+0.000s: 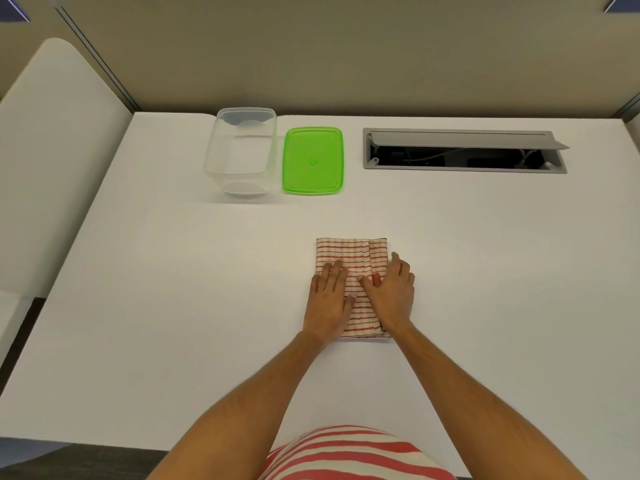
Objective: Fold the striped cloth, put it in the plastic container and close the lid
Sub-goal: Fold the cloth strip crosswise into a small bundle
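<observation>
The striped cloth [353, 271], folded into a narrow rectangle, lies flat on the white worktop [173, 271] directly under both hands. The left hand [329, 299] rests palm-down on its left half with fingers spread; the right hand [391, 296] lies flat over its right edge. The clear container [242, 150] and green lid [313, 161] sit side by side, well beyond the cloth.
</observation>
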